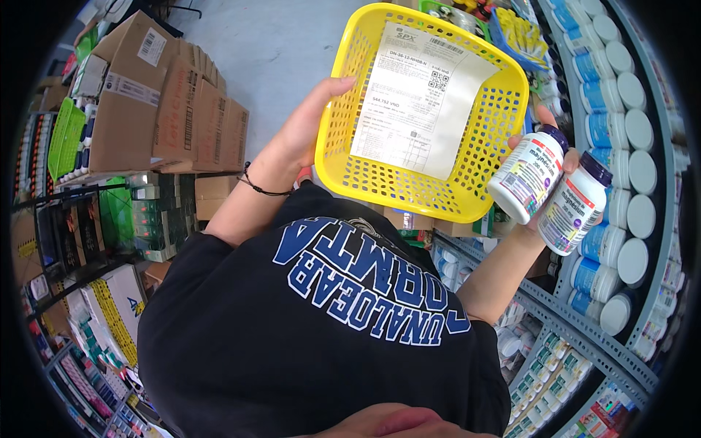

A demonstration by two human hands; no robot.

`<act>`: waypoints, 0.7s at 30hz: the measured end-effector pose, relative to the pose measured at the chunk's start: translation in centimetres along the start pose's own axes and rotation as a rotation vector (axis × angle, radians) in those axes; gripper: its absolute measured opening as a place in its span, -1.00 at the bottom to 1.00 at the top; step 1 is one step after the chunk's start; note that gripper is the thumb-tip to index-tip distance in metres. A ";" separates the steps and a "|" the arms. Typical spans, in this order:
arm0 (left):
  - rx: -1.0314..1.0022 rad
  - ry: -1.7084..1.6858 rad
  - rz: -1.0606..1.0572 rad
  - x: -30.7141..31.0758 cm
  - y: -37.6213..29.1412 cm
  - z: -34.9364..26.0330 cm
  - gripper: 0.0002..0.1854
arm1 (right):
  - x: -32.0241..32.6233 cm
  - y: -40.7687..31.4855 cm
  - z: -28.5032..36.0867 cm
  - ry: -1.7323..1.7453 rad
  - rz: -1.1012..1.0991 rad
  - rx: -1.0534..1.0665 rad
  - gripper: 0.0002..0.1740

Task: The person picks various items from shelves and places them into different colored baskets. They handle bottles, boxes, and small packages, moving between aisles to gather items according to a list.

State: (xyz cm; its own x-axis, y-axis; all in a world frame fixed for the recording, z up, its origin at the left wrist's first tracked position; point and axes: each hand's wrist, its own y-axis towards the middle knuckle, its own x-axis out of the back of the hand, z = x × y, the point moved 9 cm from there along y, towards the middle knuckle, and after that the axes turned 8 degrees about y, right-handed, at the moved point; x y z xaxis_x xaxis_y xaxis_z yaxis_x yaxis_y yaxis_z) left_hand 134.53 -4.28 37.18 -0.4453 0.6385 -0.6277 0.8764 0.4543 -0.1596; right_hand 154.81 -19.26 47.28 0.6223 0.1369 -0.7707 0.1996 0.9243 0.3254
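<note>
My left hand grips the left side of a yellow perforated plastic basket, its thumb over the rim. A printed paper sheet with a code and writing lies in the basket. At the basket's right edge, my right hand holds two white supplement bottles with dark purple caps, one bottle beside the other. Both bottles are tilted, their labels facing up, outside the basket's right rim. The palm and part of the fingers are hidden behind them.
Metal shelving with rows of white tubs stands close on the right. Cardboard boxes are stacked at left, near a green basket. Grey floor shows beyond. A blue basket with yellow items is at upper right.
</note>
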 end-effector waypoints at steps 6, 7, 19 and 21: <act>-0.087 0.056 -0.011 7.5 0.7 -7.6 -0.37 | -0.4 8.9 -7.5 0.056 -0.005 -0.008 -0.35; -0.110 0.077 -0.039 8.9 0.6 -9.0 -0.36 | -0.7 10.6 -9.2 0.047 -0.023 -0.003 -0.40; -0.271 0.135 -0.199 20.8 -1.6 -20.7 -0.36 | -3.0 26.3 -22.6 0.072 0.090 -0.136 -0.36; -0.296 0.125 -0.206 21.8 -1.5 -21.5 -0.36 | -2.6 28.1 -23.6 0.019 0.113 -0.153 -0.19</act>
State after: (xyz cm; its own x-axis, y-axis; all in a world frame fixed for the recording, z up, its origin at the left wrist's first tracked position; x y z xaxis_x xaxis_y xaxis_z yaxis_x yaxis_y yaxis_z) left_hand 119.56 22.32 40.17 -0.6416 0.5777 -0.5045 0.6835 0.7291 -0.0344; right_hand 140.92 14.76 45.51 0.6198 0.2484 -0.7444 0.0106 0.9458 0.3245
